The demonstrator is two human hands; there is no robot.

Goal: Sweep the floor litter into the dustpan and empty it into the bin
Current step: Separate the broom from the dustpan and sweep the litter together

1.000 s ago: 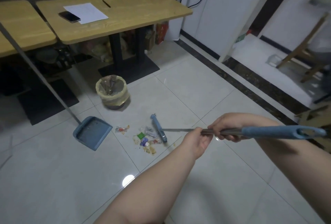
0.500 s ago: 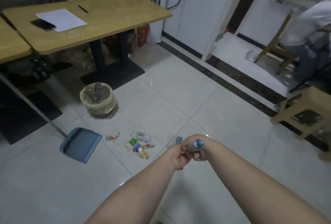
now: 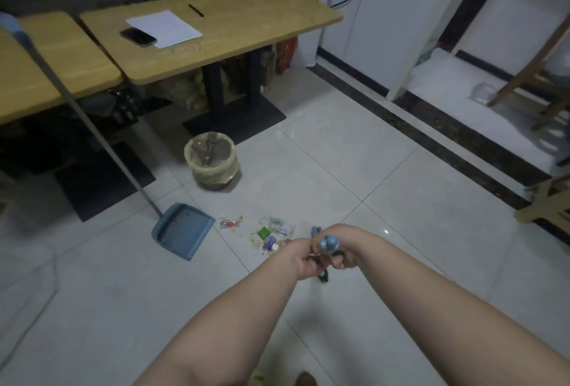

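Observation:
Small wrappers and crumbs of litter [image 3: 271, 236] lie scattered on the white tiled floor. A blue dustpan [image 3: 182, 230] rests flat to their left, its long grey handle leaning up against the left table. Behind it stands a small bin [image 3: 212, 163] lined with a yellowish bag. My left hand [image 3: 305, 257] and my right hand [image 3: 337, 254] are both closed around the blue broom handle [image 3: 329, 243], seen end-on. The broom head [image 3: 315, 231] pokes out just right of the litter.
Two wooden tables [image 3: 216, 43] with black bases stand behind the bin; one carries paper, a phone and a pen. A dark floor strip [image 3: 431, 142] runs diagonally at right. A wooden stool [image 3: 546, 203] and chair legs are at the far right.
The broom handle swung from lying sideways across the view to pointing straight at the camera. My hands came together on it, and the view shifted so the tables sit further right.

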